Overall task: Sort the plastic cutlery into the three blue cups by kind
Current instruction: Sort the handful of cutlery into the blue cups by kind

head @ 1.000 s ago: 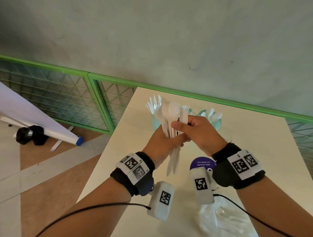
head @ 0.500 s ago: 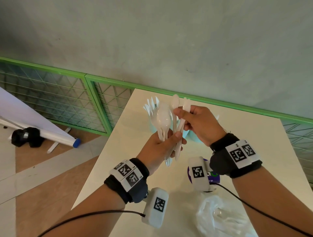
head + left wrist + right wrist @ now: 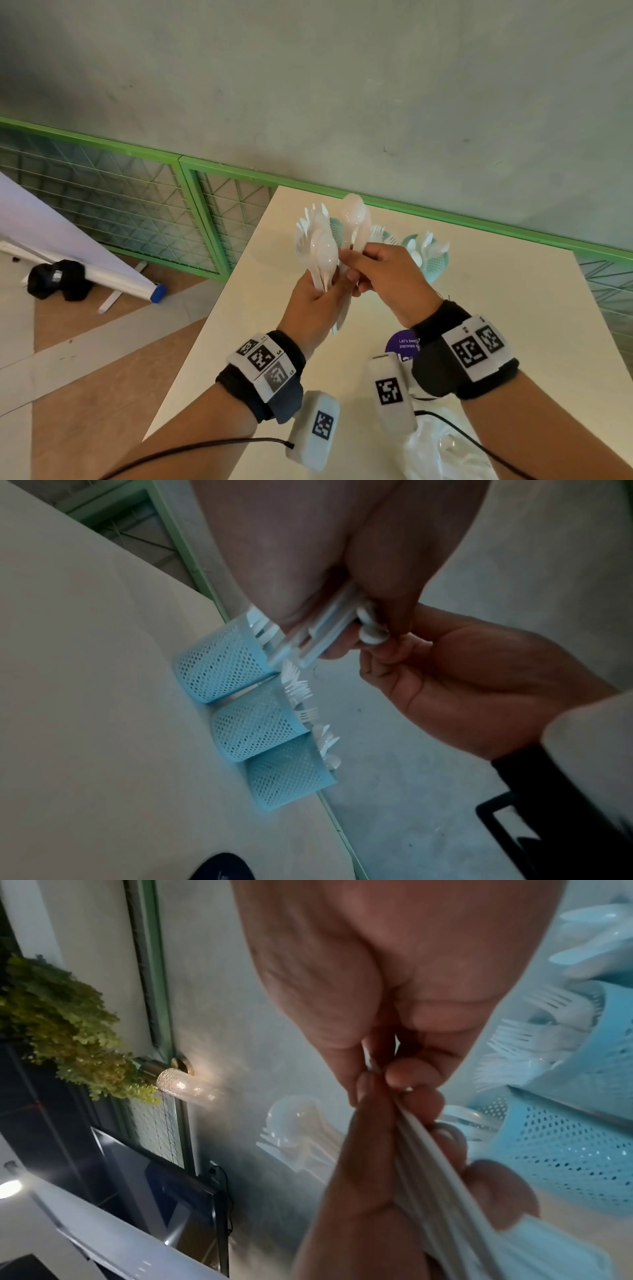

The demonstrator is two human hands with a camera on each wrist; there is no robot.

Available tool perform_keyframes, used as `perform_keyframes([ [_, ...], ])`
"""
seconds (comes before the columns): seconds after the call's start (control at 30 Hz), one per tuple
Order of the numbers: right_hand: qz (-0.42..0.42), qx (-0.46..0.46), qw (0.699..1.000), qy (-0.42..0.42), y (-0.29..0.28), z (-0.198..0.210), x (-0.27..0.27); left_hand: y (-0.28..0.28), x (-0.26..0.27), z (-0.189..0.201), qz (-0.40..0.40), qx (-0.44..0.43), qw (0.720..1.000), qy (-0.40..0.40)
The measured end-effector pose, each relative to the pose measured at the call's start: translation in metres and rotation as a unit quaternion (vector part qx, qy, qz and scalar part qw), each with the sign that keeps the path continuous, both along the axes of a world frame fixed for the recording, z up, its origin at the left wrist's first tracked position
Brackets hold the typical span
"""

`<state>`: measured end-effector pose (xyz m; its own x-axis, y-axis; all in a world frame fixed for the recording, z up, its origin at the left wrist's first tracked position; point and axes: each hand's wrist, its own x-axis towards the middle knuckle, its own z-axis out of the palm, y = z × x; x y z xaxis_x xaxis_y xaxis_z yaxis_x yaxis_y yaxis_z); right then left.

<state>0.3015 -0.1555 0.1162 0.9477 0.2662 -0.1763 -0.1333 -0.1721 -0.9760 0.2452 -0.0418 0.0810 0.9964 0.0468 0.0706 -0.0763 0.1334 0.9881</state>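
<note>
Upright, heads up, the cutlery bundle [image 3: 317, 253] is gripped by the left hand [image 3: 313, 305]; the right hand [image 3: 383, 274] pinches two spoons [image 3: 354, 222] likewise upright.

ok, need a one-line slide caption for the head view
Left hand grips a bundle of cutlery while the right hand pinches out spoons, blue cups behind.

I read only "Let's keep… pantries" on the purple round sticker [image 3: 401, 346] on the desk [image 3: 513, 308].
</note>
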Motion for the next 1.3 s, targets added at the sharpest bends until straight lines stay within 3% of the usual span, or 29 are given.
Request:
perform_keyframes([
  [0.27, 0.053, -0.026, 0.998, 0.028, 0.015, -0.009, 0.008, 0.021, -0.002, -0.011, 0.035, -0.014, 0.996, 0.076],
  [0.43, 0.040, -0.016, 0.998, 0.040, 0.025, -0.011, 0.016, 0.038, -0.002, -0.029, 0.059, -0.007, 0.991, 0.122],
  [0.53, -0.001, -0.012, 1.000, 0.013, 0.030, -0.002, 0.036, 0.048, 0.000, -0.037, 0.085, -0.046, 0.984, 0.149],
  [0.63, -0.100, -0.025, 0.993, -0.049, 0.034, 0.004, 0.074, 0.062, 0.003, -0.043, 0.111, -0.090, 0.977, 0.160],
  [0.7, -0.127, -0.078, 0.985, -0.092, 0.041, -0.004, 0.096, 0.071, 0.004, -0.044, 0.121, -0.119, 0.972, 0.160],
  [0.83, -0.078, -0.281, 0.944, -0.154, 0.058, -0.036, 0.115, 0.079, 0.005, -0.042, 0.122, -0.156, 0.967, 0.159],
  [1.03, 0.026, -0.445, 0.893, -0.064, 0.067, -0.056, 0.119, 0.083, 0.004, -0.041, 0.098, -0.168, 0.969, 0.152],
  [1.1, 0.011, -0.401, 0.913, -0.074, 0.065, -0.051, 0.114, 0.082, 0.004, -0.039, 0.088, -0.161, 0.971, 0.151],
  [1.2, -0.056, -0.245, 0.960, -0.123, 0.055, -0.032, 0.082, 0.077, 0.005, -0.035, 0.073, -0.161, 0.974, 0.143],
  [1.27, 0.007, -0.204, 0.972, -0.117, 0.049, -0.018, 0.051, 0.068, 0.008, -0.031, 0.055, -0.162, 0.975, 0.138],
  [1.3, 0.051, -0.176, 0.980, -0.076, 0.045, -0.012, 0.037, 0.061, 0.010, -0.028, 0.044, -0.160, 0.976, 0.139],
])
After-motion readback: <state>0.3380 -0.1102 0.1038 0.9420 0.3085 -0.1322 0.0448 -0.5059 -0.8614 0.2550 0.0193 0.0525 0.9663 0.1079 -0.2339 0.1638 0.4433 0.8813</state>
